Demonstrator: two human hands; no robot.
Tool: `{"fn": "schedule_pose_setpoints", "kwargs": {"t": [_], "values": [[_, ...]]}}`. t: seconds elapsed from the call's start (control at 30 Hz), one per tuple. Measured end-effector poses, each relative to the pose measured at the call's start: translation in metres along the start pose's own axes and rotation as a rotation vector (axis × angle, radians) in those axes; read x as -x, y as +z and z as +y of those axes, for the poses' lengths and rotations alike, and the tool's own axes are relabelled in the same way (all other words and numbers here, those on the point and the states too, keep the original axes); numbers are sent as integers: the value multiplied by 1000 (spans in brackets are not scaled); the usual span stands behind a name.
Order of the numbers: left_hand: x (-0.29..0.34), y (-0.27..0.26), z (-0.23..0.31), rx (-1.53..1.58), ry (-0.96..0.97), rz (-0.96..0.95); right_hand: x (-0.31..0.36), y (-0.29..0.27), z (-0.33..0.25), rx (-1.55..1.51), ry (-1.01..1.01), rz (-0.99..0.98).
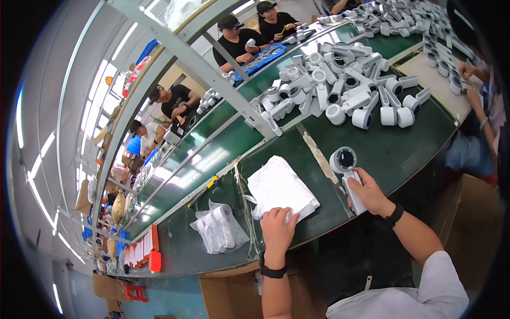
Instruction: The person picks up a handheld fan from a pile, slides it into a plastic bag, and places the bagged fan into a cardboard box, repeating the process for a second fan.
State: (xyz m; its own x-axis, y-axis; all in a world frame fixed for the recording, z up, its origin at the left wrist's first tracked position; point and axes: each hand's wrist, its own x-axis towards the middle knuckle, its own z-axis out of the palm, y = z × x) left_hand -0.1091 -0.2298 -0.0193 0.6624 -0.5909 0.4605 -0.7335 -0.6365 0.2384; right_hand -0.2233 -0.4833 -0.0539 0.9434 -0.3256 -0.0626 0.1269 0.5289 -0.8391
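Upright in my right hand (370, 194) is a white handheld fan (345, 158), its round head with a dark centre facing up and my fingers wrapped round the handle. My left hand (278, 227) rests at the near edge of a stack of thin white plastic bags (279, 183), fingers curled and pinching the edge of a bag. Left of the stack lie several white fans in clear bags (220, 229). Beyond my right hand, a large heap of similar white fans (340, 80) covers the far part of the green table (287, 141).
A yellow-and-black tool (212, 182) lies behind the bagged fans. An orange-red box (142, 250) stands at the left end. A metal frame post (234, 101) rises at the back. Cardboard boxes (234, 300) sit below the edge. A person's hands (470, 80) work at the right; others sit opposite.
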Motion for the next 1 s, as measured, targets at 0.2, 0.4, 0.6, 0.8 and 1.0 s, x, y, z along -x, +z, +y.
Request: {"fn": "schedule_pose_setpoints", "kwargs": {"t": [0.2,0.4,0.6,0.8,1.0], "values": [[-4,-4,-11,129,-27,-16,6,-2,-3,32,-2,-21],[-11,-15,-2,214,-56,-106,5,1,0,138,-42,-51],[-12,-12,1,113,-15,-49,6,-1,2,162,-73,-49],[-13,-13,-9,151,0,-99,7,0,2,177,-63,-49],[-9,-10,-14,199,-117,-53,7,2,1,196,-83,-42]]}}
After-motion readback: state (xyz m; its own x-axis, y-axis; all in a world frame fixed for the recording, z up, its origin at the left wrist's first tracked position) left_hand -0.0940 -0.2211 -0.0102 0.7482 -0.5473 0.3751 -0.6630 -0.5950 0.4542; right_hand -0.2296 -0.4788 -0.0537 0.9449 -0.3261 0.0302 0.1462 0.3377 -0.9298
